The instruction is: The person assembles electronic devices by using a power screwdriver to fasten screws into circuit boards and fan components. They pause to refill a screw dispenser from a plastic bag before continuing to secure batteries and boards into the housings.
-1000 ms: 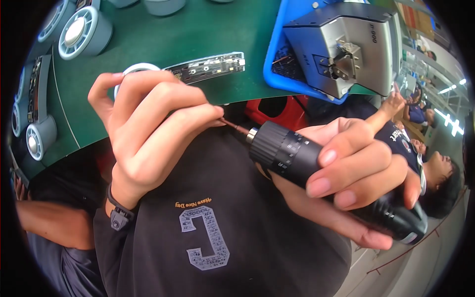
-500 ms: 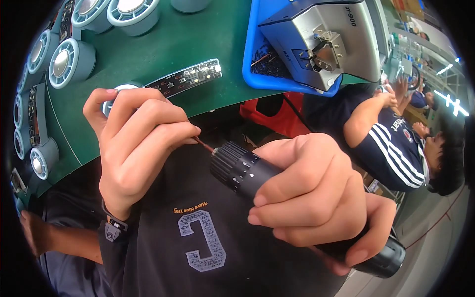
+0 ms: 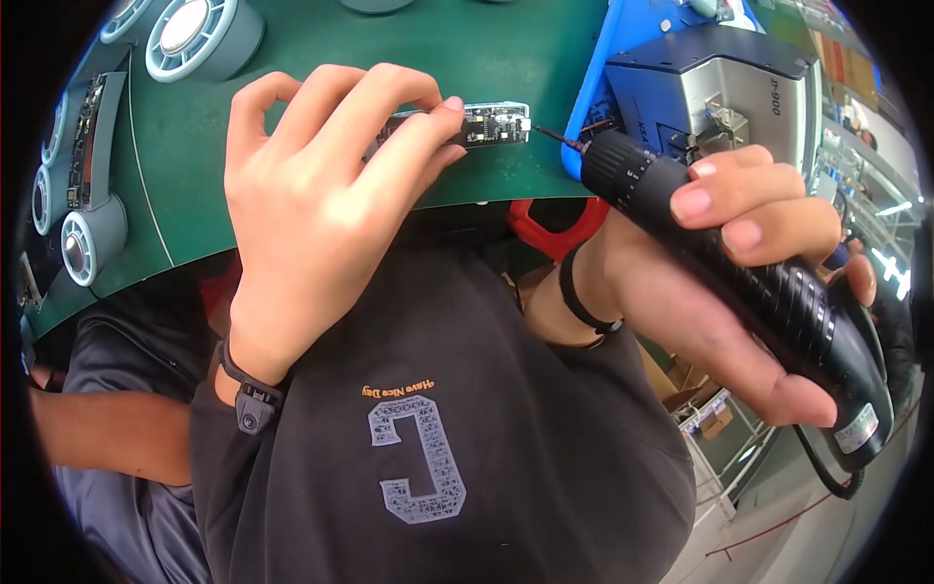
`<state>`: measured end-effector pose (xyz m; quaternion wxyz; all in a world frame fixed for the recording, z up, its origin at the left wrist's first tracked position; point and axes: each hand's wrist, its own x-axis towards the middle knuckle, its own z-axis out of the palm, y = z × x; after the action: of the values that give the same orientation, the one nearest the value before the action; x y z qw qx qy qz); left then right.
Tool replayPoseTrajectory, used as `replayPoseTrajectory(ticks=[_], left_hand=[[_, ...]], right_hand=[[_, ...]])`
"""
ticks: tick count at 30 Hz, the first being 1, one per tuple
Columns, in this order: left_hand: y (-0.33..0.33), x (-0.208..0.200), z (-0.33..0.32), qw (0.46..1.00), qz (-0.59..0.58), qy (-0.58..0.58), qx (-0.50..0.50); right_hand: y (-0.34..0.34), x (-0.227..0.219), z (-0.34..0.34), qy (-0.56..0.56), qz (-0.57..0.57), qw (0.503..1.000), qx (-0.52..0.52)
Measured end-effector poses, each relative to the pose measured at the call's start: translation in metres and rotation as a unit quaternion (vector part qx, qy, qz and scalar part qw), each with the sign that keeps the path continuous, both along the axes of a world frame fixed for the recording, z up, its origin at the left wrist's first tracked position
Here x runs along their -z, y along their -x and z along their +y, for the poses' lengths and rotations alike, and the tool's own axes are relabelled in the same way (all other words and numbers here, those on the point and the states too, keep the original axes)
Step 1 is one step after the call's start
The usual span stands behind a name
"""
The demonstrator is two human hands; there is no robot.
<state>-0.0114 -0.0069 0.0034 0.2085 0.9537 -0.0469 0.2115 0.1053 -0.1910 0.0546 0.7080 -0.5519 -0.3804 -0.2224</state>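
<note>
My left hand [image 3: 331,165] is closed over a curved blue-grey arm with an exposed circuit board [image 3: 491,127], thumb and fingertips pressed along it at the table's edge. Its right end sticks out past my fingers; the rest is hidden under the hand. My right hand [image 3: 710,282] is wrapped round a black electric screwdriver [image 3: 671,200], tilted with its thin bit [image 3: 559,136] toward that right end. The bit's tip is right by the end of the arm; I cannot tell whether they touch or whether a screw sits on the tip.
On the green table [image 3: 321,39], several round spoked blue-grey housings [image 3: 204,39] and another curved arm with a board [image 3: 95,141] lie left. A blue tray [image 3: 593,88] holds a silver screw-feeder machine [image 3: 759,107] at the right. Below the table edge shows a red stool [image 3: 555,238].
My left hand has left the screwdriver's bit and gripped the circuit-board arm. The screwdriver has swung up and right in my right hand, its bit now at the arm's end.
</note>
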Motion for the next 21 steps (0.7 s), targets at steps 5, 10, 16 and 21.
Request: replayPoseTrajectory(ticks=[5, 10, 16, 21], left_hand=[[-0.002, 0.003, 0.002, 1.0, 0.006, 0.017, 0.006], [-0.002, 0.001, 0.001, 0.999, 0.011, 0.033, 0.003], [0.0, 0.003, 0.002, 1.0, 0.003, 0.024, -0.001], [0.0, 0.011, 0.002, 1.0, -0.027, 0.01, -0.001]], right_hand=[[-0.001, 0.003, 0.006, 0.033, 0.011, 0.995, 0.092], [-0.009, 0.008, 0.003, 0.029, 0.003, 0.999, 0.024], [-0.013, 0.008, 0.009, 0.041, 0.018, 0.999, -0.026], [-0.035, 0.014, 0.016, 0.057, -0.025, 0.982, -0.181]])
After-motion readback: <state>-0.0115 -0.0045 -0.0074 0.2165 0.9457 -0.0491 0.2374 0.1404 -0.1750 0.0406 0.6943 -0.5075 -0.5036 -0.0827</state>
